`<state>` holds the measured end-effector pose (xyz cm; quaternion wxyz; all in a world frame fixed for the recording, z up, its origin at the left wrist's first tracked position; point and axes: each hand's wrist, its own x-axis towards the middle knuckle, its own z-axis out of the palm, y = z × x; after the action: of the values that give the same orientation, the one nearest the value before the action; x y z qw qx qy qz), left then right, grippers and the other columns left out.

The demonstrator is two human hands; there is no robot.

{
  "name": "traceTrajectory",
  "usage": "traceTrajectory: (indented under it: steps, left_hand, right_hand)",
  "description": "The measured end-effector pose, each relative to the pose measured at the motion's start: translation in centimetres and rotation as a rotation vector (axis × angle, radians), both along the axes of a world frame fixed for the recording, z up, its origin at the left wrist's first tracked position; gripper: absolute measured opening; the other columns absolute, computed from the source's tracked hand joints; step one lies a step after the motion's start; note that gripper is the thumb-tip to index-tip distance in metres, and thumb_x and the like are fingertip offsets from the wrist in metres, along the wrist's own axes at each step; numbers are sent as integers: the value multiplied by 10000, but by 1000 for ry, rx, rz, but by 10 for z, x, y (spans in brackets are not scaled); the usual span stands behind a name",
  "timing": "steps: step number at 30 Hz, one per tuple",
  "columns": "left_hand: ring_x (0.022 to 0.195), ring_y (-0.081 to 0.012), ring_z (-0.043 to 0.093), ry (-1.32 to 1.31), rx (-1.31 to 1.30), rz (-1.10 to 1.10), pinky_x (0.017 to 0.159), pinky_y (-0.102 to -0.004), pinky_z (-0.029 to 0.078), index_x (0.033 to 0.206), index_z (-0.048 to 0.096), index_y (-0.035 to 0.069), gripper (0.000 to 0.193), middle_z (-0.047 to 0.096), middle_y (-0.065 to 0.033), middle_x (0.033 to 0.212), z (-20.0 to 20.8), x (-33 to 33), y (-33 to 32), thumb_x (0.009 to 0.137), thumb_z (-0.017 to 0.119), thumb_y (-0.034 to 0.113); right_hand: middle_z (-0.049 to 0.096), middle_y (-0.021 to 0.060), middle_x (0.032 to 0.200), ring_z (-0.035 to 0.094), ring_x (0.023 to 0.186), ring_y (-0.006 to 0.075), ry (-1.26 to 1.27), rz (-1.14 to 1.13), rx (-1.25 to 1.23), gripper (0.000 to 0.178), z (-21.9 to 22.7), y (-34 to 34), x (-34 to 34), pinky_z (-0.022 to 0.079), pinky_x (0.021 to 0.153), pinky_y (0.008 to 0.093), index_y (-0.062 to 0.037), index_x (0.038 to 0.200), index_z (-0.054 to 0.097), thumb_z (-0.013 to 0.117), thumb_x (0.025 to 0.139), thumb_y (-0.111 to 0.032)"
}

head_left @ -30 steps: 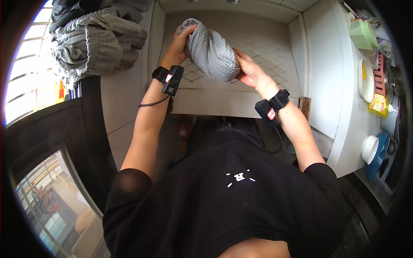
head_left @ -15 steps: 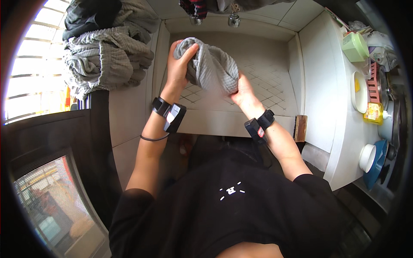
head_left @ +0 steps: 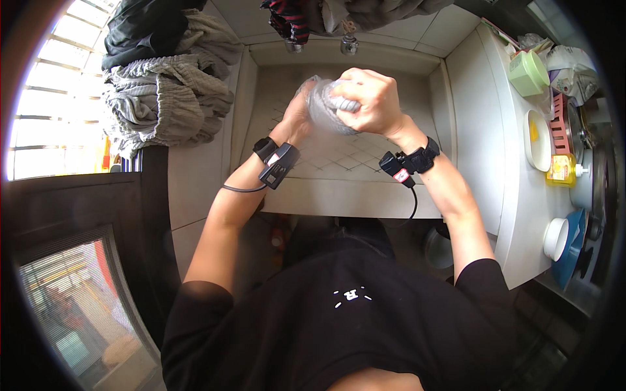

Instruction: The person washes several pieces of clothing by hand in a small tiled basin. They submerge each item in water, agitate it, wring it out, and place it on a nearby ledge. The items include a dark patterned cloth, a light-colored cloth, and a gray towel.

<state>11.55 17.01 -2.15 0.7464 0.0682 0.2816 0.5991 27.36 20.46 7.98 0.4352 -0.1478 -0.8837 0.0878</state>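
Note:
A grey ribbed cloth (head_left: 321, 109), bunched up and partly blurred, is held above the pale sink (head_left: 300, 171) with the grid-marked bottom. My right hand (head_left: 370, 103) is closed in a fist around its right side, and a fold pokes out between thumb and fingers. On the other side my left hand (head_left: 298, 120) grips the cloth; most of its fingers are hidden behind the fabric. Each wrist wears a black strap with a small black box, such as the left box (head_left: 279, 165).
Grey and black clothes (head_left: 166, 98) are heaped at the left by the window. Two metal taps, one a silver tap (head_left: 349, 44), stand behind the sink. Along the right ledge are a green container (head_left: 529, 73), a white dish (head_left: 538, 153), a yellow bottle (head_left: 561, 171) and a white bowl (head_left: 556, 239).
My right hand has turned over and moved up, closing in a fist on the cloth. My left hand has shifted right and down; the cloth is bunched tighter. The brown block at the sink's front right is gone from view.

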Motion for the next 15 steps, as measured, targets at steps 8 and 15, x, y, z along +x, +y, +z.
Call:
traceTrajectory:
  steps: [8,15]
  left_hand:
    - [694,-166,580,343,-95,-311,504,-331,480,899,593,64,141,570,-26,777,-29,12,-7,842,563,189]
    - [921,-176,586,1195,-335,-468,661,-295,487,1093,560,135,359,582,-75,1002,-86,24,-12,812,576,357]
  right_hand:
    - [449,-20,641,451,506,169,-251,257,255,169,-4,-16,-2,351,378,290,-175,584,473,630,536,-216]
    - [450,-29,665,492,572,165,-420,444,232,191,-21,-40,-4,368,385,311,-173,582,492,665,544,-243]
